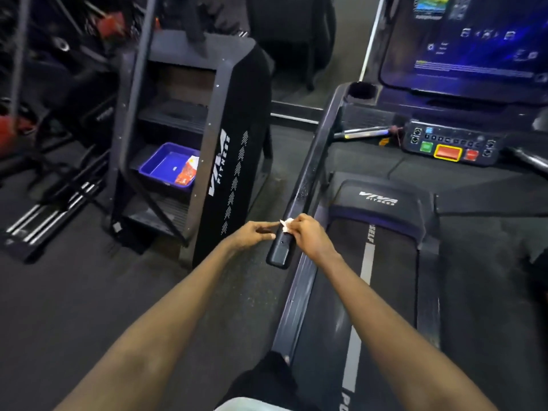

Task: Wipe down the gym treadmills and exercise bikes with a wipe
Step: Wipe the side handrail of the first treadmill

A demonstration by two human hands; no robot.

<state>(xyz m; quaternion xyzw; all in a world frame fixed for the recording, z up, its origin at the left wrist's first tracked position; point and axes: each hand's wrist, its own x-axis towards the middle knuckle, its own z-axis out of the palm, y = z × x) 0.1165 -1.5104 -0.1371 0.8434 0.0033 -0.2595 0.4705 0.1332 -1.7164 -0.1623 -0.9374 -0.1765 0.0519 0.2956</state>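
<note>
Fingers (pixel 297 223), R hand (pixel 311 237), pinch crumpled white wipe (pixel 286 225) on smooth blk handrail (pixel 305 179).

Just to the left of the left hand (pixel 252 234) stands a black stair climber (pixel 234 120) with white "VIVA FITNESS" letters on its side panel. On one of its steps, further to the left, lies a blue plastic tray (pixel 161 164). A red-orange packet (pixel 186 172) rests inside the tray at its right edge. Far left, steel barbells (pixel 59 207) lie on the dark floor (pixel 89 292), near some red weights (pixel 9 129).
</note>
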